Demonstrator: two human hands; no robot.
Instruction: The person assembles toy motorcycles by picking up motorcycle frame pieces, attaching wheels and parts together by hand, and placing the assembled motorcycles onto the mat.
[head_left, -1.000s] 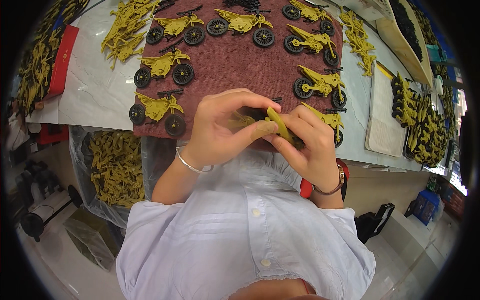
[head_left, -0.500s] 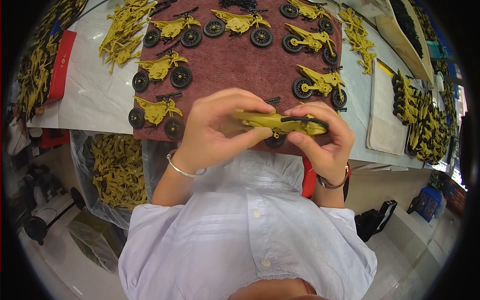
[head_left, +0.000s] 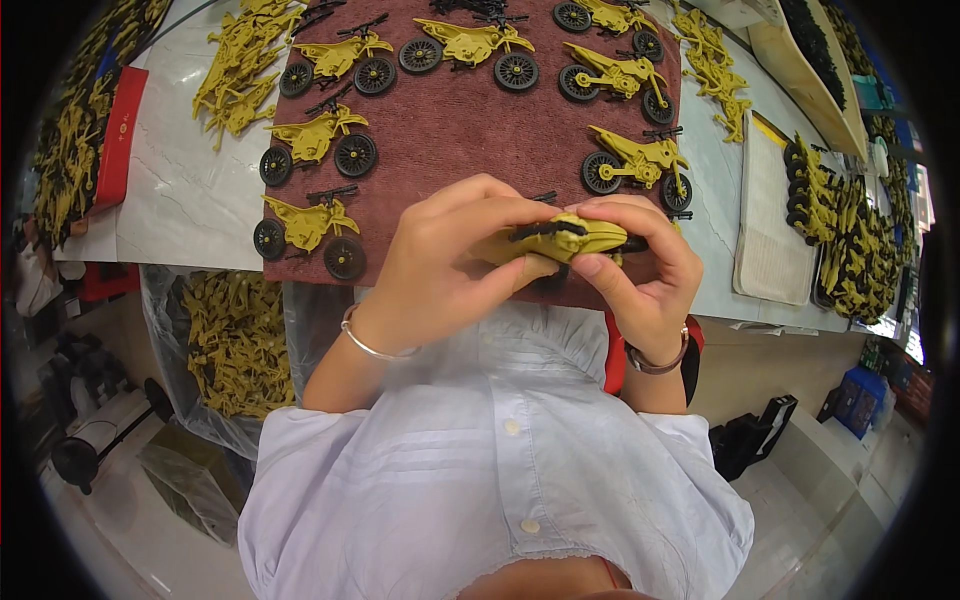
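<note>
Newly turned, a yellow toy motorbike (head_left: 572, 240) is pinched by left fingers (head_left: 508, 211) and right fingers (head_left: 640, 215), bare cloth (head_left: 455, 130) beyond.

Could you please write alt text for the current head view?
Both hands hold a yellow-and-black toy piece over the near part of a dark red cloth. Yellow toy motorcycles with black wheels lie on it.

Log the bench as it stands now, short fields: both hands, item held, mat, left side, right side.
Left hand: gripping held toy's left end
Right hand: gripping its right end
Held toy: yellow with black parts, partly hidden by fingers
Mat: dark red; yellow toy motorbikes on it
Left side: heaped yellow pieces
Right side: white tray
</note>
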